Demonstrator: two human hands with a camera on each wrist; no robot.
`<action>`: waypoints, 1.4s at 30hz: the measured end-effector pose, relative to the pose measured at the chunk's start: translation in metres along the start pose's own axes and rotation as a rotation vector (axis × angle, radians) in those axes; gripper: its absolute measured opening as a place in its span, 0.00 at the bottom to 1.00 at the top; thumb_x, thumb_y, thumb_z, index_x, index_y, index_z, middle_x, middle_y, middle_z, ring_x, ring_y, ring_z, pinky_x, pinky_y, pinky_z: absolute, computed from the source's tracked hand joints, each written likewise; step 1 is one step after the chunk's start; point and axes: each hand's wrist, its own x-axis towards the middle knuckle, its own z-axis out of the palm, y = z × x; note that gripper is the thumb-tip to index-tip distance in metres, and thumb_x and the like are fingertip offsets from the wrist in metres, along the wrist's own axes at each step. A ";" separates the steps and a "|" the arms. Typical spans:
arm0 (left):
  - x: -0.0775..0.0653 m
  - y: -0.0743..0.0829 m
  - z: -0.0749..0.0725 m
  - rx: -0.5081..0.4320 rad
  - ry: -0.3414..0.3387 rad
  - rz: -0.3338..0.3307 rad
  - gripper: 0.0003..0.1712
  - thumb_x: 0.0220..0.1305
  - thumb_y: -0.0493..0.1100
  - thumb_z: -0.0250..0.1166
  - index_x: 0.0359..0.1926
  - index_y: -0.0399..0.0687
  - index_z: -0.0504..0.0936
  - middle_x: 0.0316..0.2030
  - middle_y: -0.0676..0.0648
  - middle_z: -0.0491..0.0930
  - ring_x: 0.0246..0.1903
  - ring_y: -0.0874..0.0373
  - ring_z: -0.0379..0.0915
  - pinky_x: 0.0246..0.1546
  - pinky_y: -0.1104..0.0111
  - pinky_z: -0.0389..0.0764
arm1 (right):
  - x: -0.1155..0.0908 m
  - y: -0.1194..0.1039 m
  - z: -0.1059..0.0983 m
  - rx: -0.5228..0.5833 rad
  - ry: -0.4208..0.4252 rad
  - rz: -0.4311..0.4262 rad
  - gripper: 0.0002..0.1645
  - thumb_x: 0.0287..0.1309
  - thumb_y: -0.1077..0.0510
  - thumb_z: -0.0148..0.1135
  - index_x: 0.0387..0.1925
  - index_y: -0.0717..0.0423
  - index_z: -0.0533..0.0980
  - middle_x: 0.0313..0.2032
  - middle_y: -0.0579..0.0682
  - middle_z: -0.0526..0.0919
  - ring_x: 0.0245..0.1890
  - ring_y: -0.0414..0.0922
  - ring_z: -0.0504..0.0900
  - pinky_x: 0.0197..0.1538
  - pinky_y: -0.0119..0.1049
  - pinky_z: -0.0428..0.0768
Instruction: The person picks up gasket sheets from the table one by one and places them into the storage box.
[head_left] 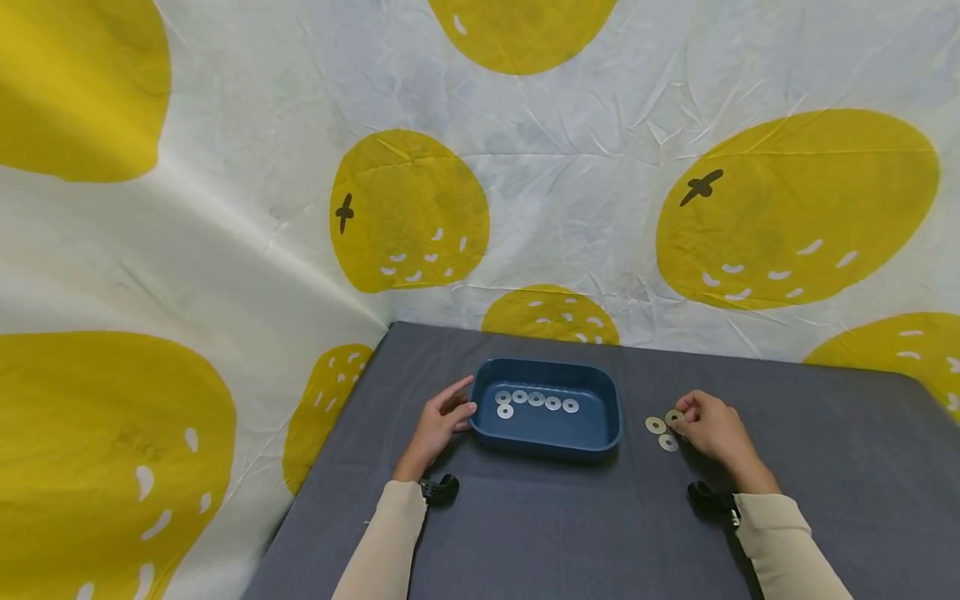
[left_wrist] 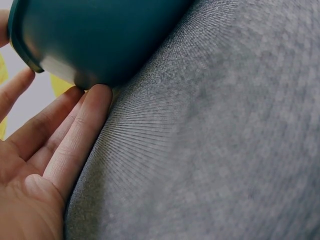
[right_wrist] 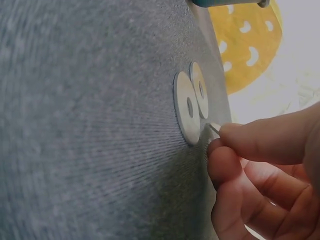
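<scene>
Start at left: see left grip (head_left: 438,423), fingers nearly straight against outer wall of blue tray (head_left: 547,445), thumb at rim. Judged as steadying; press lightly to avoid sliding or tipping. Within tray, count six washers (head_left: 530,399): five in a rough row, one just nearer at left end.

Farther right, on tabletop (head_left: 540,533), note two loose washers (head_left: 650,426), lying flat. Just beyond, find pinched washer (head_left: 668,416), held by right grip (head_left: 712,429), narrowed between thumb and finger. Suggest raising edge first, keeping clear of neighbours, then lifting without twisting; thin edge likely slippery.

Views compared: from left wrist, make out fingertips (left_wrist: 100,94) low on outer wall, hidden from head. From right wrist, catch pinched washer nearly edge-on; cannot tell whether fully off cloth. Tray contents visible from head only.
</scene>
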 end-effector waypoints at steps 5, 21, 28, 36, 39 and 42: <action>0.000 0.000 0.000 0.001 -0.003 -0.004 0.31 0.70 0.48 0.68 0.72 0.61 0.74 0.62 0.36 0.79 0.58 0.40 0.80 0.47 0.62 0.88 | -0.002 -0.004 -0.002 0.009 0.031 -0.021 0.15 0.62 0.59 0.67 0.46 0.66 0.77 0.29 0.53 0.86 0.25 0.42 0.80 0.31 0.37 0.72; 0.001 -0.002 -0.001 0.031 0.007 0.003 0.30 0.71 0.48 0.67 0.71 0.64 0.74 0.62 0.38 0.79 0.57 0.46 0.80 0.48 0.60 0.88 | -0.001 -0.037 -0.010 0.092 0.135 -0.089 0.16 0.67 0.58 0.65 0.52 0.61 0.77 0.31 0.52 0.90 0.26 0.40 0.83 0.31 0.36 0.76; 0.003 -0.003 0.000 0.039 0.015 0.004 0.30 0.71 0.47 0.67 0.72 0.62 0.73 0.63 0.38 0.79 0.56 0.50 0.80 0.48 0.60 0.88 | 0.000 -0.051 -0.009 0.166 0.154 -0.100 0.15 0.68 0.58 0.65 0.53 0.61 0.78 0.33 0.55 0.91 0.27 0.38 0.84 0.28 0.31 0.78; 0.003 0.002 -0.001 0.026 -0.009 -0.009 0.31 0.72 0.42 0.65 0.74 0.53 0.71 0.64 0.34 0.77 0.57 0.47 0.80 0.48 0.60 0.88 | 0.001 -0.065 -0.002 0.275 0.133 -0.129 0.15 0.68 0.61 0.65 0.53 0.62 0.77 0.37 0.60 0.91 0.29 0.41 0.88 0.30 0.28 0.83; -0.003 0.014 -0.001 0.019 -0.025 -0.011 0.32 0.72 0.41 0.65 0.74 0.50 0.70 0.64 0.32 0.77 0.57 0.46 0.80 0.48 0.60 0.88 | 0.000 -0.074 0.001 0.308 0.102 -0.134 0.16 0.69 0.61 0.64 0.55 0.62 0.77 0.39 0.62 0.90 0.30 0.40 0.88 0.32 0.30 0.85; -0.009 0.025 0.000 0.009 -0.028 -0.009 0.32 0.71 0.43 0.66 0.74 0.49 0.71 0.64 0.32 0.77 0.57 0.46 0.80 0.48 0.62 0.88 | -0.001 -0.084 0.003 0.329 0.075 -0.143 0.16 0.69 0.61 0.64 0.56 0.62 0.77 0.40 0.61 0.90 0.31 0.41 0.89 0.34 0.32 0.86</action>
